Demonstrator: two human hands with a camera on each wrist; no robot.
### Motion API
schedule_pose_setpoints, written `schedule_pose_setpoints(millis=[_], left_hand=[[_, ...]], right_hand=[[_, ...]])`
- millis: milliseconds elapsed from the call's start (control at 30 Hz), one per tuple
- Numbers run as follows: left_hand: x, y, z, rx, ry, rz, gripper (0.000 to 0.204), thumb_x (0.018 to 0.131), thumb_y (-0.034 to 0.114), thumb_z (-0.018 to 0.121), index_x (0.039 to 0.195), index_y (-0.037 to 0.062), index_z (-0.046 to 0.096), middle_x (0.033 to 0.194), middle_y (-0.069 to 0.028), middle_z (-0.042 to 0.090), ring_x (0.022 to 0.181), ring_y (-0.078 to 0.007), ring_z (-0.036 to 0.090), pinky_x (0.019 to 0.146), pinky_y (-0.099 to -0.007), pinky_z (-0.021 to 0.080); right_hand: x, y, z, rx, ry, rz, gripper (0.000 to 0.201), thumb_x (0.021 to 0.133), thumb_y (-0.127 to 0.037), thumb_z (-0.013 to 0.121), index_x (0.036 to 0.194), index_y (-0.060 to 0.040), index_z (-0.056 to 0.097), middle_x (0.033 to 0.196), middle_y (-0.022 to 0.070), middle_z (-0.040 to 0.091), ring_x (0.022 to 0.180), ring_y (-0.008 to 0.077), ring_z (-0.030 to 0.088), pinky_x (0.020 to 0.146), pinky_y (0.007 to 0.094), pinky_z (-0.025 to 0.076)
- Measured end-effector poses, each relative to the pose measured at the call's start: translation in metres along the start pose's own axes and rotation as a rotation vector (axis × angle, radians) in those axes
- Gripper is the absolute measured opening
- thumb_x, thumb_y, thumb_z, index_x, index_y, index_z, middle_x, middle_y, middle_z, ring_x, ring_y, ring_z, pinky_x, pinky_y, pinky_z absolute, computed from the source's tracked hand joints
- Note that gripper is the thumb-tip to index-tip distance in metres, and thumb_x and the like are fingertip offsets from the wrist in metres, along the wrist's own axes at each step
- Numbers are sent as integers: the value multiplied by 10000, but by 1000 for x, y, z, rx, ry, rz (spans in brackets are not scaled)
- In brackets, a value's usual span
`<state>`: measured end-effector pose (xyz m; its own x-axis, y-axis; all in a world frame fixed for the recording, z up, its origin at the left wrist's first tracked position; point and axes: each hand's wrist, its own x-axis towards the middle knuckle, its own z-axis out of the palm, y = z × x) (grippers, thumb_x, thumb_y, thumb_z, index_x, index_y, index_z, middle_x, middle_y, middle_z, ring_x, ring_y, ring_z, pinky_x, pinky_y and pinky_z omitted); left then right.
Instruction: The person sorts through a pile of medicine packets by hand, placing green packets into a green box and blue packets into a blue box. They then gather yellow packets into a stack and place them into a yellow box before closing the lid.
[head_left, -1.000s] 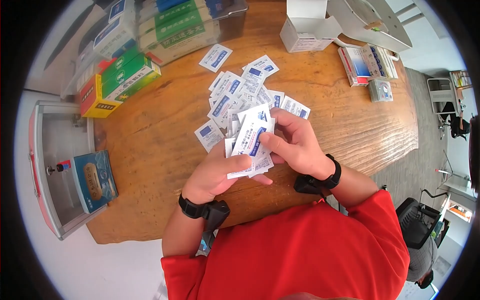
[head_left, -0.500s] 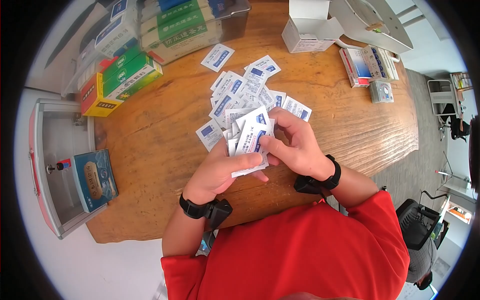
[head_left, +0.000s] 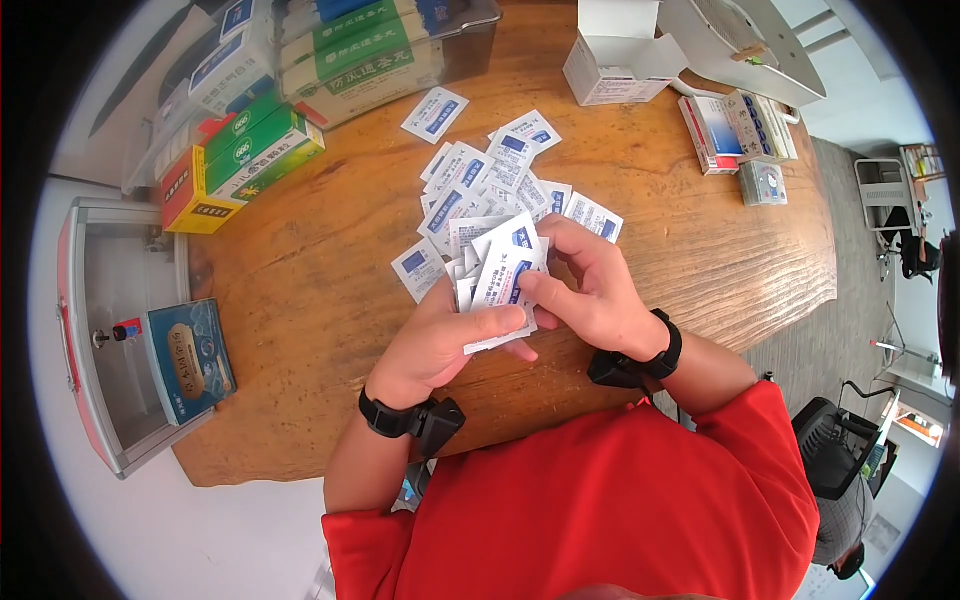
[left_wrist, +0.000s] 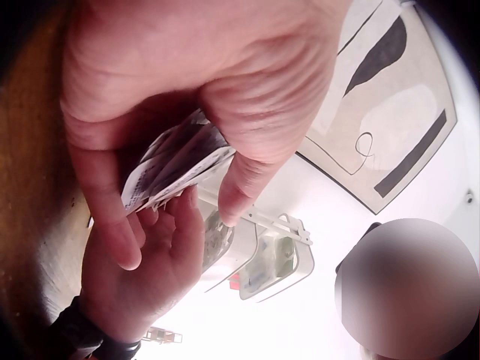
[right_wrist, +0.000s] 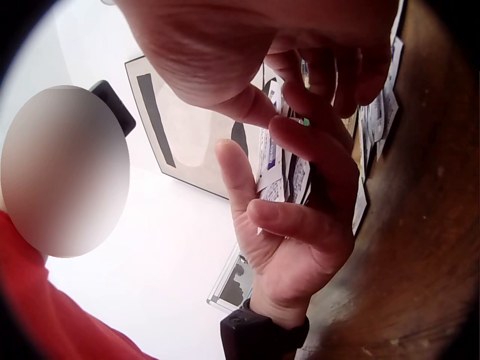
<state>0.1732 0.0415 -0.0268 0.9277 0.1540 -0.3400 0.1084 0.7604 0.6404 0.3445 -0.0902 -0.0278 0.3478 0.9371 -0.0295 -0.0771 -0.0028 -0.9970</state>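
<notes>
A stack of white and blue sachets (head_left: 497, 285) is held between both hands in the head view, above the table's near part. The left hand (head_left: 435, 335) grips its lower left side, thumb across the top sachet. From the right, the right hand (head_left: 592, 290) pinches the stack's other edge, thumb on top and fingers behind. The left wrist view shows the layered sachets (left_wrist: 176, 161) edge-on between left thumb and fingers. In the right wrist view both hands meet at the sachets (right_wrist: 271, 161). Beyond them, loose sachets (head_left: 508, 165) lie overlapping on the wood.
An empty-looking white carton (head_left: 620, 75) stands open at the back. Small boxes (head_left: 712, 135) lie at the right. Green and yellow boxes (head_left: 245, 165) and a clear bin (head_left: 465, 30) are at the back left. A blue box (head_left: 190, 360) stands by the left edge.
The left thumb has slid right and up over the top sachet, and the held stack looks more gathered. Little differs over the last half second.
</notes>
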Motion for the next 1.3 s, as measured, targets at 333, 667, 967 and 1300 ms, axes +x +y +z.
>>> schedule_pose_setpoints(millis=[333, 667, 967, 1300], left_hand=[[0, 0, -1, -8, -2, -2, 606, 981, 111, 773, 1520, 6, 518, 1315, -134, 693, 1153, -291, 744, 817, -427, 695], [0, -2, -3, 5, -11, 2, 630, 979, 102, 774, 1537, 6, 499, 1329, -132, 687, 1162, -284, 741, 826, -429, 693], [5, -5, -11, -150, -51, 42, 1028, 1027, 858, 241, 1678, 68, 332, 1568, -267, 544, 1320, -461, 652, 853, -653, 669], [8, -4, -4, -217, 23, 7, 871, 1092, 761, 220, 1670, 126, 362, 1545, -256, 565, 1346, -412, 646, 858, -649, 672]], right_hand=[[0, 2, 0, -27, 10, -26, 181, 1009, -53, 721, 1147, 46, 658, 1053, 71, 617, 678, 99, 637, 591, 264, 509], [0, -1, 1, 0, 7, -5, 173, 1012, -49, 716, 1144, 48, 657, 1055, 71, 615, 668, 98, 639, 577, 263, 506], [2, 0, -6, -68, -5, -10, 272, 957, -25, 736, 1218, 25, 674, 1057, 38, 622, 942, 106, 600, 758, 278, 520], [2, -7, -2, -131, 28, -26, 558, 908, -1, 774, 1433, -66, 597, 1071, 13, 571, 966, 104, 546, 754, 256, 502]])
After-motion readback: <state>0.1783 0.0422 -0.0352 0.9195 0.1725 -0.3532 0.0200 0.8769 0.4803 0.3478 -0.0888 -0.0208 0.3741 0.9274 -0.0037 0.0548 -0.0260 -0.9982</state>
